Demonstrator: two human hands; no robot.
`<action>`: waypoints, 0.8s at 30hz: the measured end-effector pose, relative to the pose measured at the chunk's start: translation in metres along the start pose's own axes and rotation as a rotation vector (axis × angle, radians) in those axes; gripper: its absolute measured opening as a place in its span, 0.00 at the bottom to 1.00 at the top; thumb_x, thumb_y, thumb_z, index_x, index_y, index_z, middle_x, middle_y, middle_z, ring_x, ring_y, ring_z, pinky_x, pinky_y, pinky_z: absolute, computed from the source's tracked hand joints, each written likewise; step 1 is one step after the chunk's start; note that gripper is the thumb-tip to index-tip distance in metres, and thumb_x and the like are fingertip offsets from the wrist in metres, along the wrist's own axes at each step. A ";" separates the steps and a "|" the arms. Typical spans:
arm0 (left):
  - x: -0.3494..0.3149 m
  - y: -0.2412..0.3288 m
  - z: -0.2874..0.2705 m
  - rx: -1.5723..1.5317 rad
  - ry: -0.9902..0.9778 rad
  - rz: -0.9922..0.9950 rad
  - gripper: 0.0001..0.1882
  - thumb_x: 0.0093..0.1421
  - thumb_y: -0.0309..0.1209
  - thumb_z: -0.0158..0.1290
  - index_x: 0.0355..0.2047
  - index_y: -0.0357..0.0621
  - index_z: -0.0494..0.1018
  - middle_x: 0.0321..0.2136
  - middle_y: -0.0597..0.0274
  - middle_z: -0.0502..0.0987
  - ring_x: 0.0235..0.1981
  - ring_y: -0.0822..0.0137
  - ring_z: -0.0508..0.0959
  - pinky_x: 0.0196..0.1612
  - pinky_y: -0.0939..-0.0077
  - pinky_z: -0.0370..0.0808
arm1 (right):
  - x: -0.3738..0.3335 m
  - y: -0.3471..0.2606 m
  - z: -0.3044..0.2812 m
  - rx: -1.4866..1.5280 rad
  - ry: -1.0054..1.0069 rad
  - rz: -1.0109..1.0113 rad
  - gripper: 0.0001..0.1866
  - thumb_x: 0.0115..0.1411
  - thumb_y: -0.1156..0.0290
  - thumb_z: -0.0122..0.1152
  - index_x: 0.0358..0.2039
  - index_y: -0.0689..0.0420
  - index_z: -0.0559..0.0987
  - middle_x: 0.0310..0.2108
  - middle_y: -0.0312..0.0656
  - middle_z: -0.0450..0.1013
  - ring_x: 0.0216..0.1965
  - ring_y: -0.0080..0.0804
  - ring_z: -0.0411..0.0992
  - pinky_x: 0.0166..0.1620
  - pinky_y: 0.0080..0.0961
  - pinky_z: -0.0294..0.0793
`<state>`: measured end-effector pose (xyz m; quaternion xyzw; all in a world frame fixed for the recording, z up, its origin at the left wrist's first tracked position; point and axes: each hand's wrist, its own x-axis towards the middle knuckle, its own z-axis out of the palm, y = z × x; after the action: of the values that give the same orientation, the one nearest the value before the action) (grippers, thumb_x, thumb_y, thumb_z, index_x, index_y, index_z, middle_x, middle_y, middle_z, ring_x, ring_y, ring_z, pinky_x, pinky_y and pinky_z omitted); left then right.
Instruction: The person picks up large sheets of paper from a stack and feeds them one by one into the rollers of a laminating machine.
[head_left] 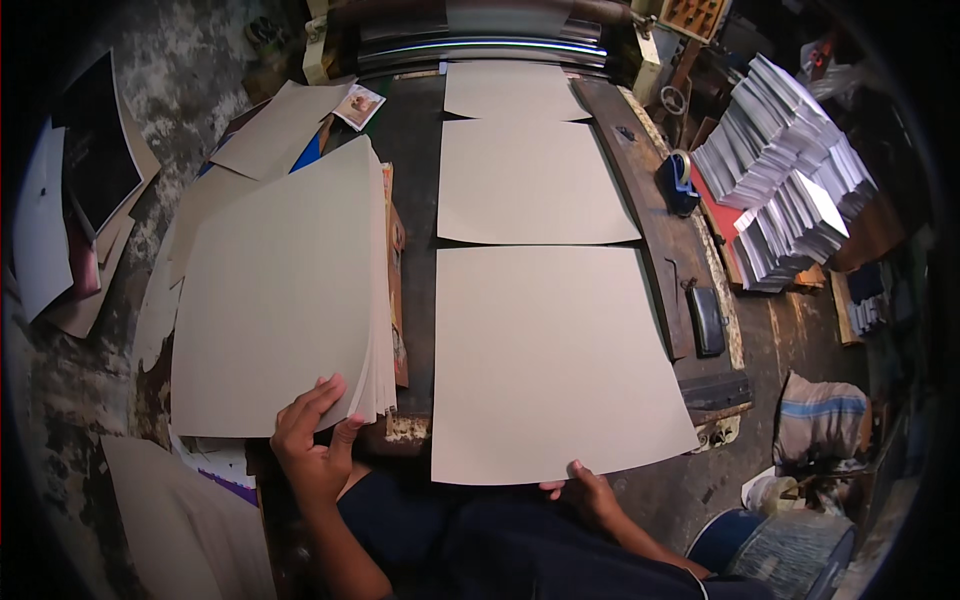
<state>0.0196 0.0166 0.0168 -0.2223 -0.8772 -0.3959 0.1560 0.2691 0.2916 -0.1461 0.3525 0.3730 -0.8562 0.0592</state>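
Note:
My left hand (312,430) grips the near right corner of the top sheet on a stack of greyish-beige cardboard (270,290), fingers above and thumb by the edge. That corner is bent slightly away from the sheets below. At the front of a dark machine bed, my right hand (588,492) pinches the near edge of a single cardboard sheet (555,365), thumb on top and fingers mostly underneath. Beyond it, a second sheet (530,180) and a third sheet (510,90) lie in line, the farthest reaching toward shiny metal rollers (485,48).
Along the bed's right side run a dark metal guide bar (640,230), a tape dispenser (680,182) and a black case (707,322). Tall paper stacks (770,135) stand at the right. Loose boards (105,150) lie at far left. A blue drum (735,540) is near my right forearm.

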 end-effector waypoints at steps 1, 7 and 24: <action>-0.001 -0.003 0.001 0.040 0.019 0.035 0.21 0.54 0.43 0.64 0.41 0.40 0.80 0.39 0.51 0.81 0.48 0.55 0.79 0.52 0.65 0.70 | 0.005 -0.002 0.000 -0.003 -0.005 -0.002 0.27 0.67 0.55 0.50 0.53 0.68 0.67 0.44 0.57 0.74 0.41 0.44 0.76 0.44 0.36 0.74; -0.004 -0.002 0.010 -0.080 0.220 -0.083 0.13 0.61 0.36 0.57 0.40 0.40 0.81 0.38 0.53 0.82 0.41 0.56 0.80 0.48 0.68 0.72 | 0.037 -0.021 0.015 0.121 -0.020 -0.040 0.27 0.67 0.50 0.49 0.47 0.67 0.70 0.39 0.57 0.76 0.34 0.40 0.74 0.45 0.38 0.73; -0.004 -0.010 0.021 -0.544 0.642 -0.328 0.21 0.68 0.40 0.49 0.33 0.28 0.74 0.26 0.65 0.76 0.29 0.76 0.71 0.33 0.83 0.67 | 0.082 -0.128 0.183 0.008 -0.416 -0.333 0.36 0.66 0.52 0.47 0.69 0.55 0.51 0.67 0.49 0.55 0.62 0.43 0.60 0.62 0.46 0.59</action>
<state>0.0156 0.0254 -0.0042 0.0208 -0.6719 -0.6805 0.2915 0.0591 0.2716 -0.0358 0.1028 0.4023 -0.9097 -0.0082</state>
